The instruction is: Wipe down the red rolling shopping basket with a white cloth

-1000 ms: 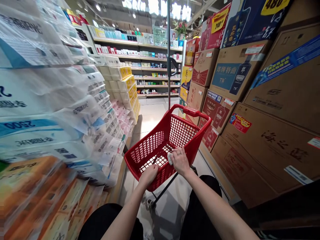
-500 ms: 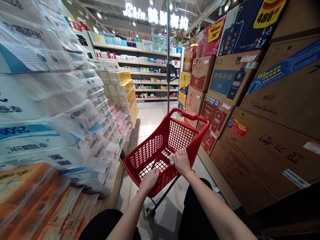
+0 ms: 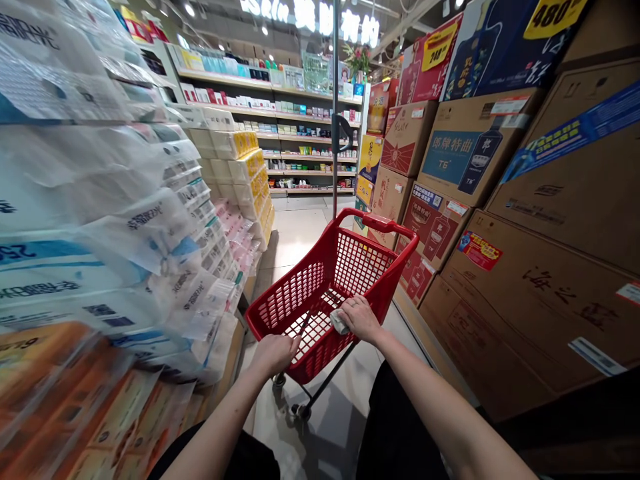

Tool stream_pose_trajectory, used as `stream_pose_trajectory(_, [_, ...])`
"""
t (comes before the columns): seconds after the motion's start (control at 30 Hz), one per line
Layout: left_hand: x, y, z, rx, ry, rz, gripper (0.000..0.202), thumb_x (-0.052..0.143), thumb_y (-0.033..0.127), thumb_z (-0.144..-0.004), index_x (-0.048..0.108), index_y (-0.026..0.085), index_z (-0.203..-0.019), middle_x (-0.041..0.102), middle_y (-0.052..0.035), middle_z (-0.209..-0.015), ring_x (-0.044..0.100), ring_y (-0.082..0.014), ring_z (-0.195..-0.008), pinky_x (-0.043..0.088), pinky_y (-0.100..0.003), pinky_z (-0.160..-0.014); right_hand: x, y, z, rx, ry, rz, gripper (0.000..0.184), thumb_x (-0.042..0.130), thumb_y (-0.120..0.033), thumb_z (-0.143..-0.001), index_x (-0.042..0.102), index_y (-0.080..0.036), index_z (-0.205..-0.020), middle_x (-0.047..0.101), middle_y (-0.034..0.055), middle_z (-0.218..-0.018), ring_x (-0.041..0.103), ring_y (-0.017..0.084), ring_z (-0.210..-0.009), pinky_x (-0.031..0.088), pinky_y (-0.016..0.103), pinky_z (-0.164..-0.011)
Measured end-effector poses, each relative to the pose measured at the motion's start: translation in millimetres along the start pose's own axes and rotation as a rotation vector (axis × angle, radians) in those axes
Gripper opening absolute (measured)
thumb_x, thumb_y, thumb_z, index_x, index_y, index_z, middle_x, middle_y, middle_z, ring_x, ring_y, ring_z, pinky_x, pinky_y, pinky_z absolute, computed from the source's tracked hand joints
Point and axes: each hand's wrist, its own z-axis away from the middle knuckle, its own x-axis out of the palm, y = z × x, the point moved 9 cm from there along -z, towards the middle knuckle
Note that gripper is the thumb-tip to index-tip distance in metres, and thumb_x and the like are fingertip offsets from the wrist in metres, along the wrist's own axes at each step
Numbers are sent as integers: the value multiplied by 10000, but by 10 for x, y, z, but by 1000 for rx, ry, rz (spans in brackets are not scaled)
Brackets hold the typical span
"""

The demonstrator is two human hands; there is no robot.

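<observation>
A red plastic shopping cart (image 3: 364, 257) with a grid-walled basket stands in front of me, its near rim toward my body. My left hand (image 3: 276, 353) is closed around the near left part of that rim, its fingertips hidden inside the basket. Farther right along the same rim, my right hand (image 3: 359, 317) presses down a crumpled whitish cloth or tissue (image 3: 339, 323). Part of the cloth sticks out past the fingers on the basket side. The basket's grid floor shows between the walls.
Plastic-wrapped tissue packs (image 3: 165, 220) rise in a tall stack on the left. Cardboard cartons (image 3: 500, 293) line the right side. A thin upright pole (image 3: 335, 80) stands behind the cart. Shelves of small boxed goods (image 3: 295, 133) fill the background.
My left hand has slid left along the near rim. My right hand has shifted slightly left with the cloth, and more of the cloth shows.
</observation>
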Motion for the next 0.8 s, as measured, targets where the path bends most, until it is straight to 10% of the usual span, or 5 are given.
stream_pose_trajectory(0.23, [59,34,-110,-29,11,-91,674,131,467,-916,707,120,-861,702,-179,-913,653,-293,-871,456,-389,-762,77,53,-75,95,16,-13,266,372,-364,-958,575,-208,-888,597,40,-938,490,184,-964,261,387,-1041])
stream_pose_trajectory(0.5, [21,72,-170,-32,53,-78,639,147,441,-920,703,133,-858,702,-172,-913,653,-279,-883,456,-383,-769,250,-666,125,-72,58,-88,191,438,-335,-938,565,-231,-1036,594,34,-1082,480,173,-1084,217,404,-1110])
stream_pose_trajectory(0.8, [23,186,-209,-74,37,-17,561,202,390,-912,696,122,-914,695,-171,-935,638,-290,-918,441,-405,-785,-58,214,-9,154,146,65,183,439,-237,-932,584,-192,-1034,577,88,-1178,421,221,-1179,277,430,-1052])
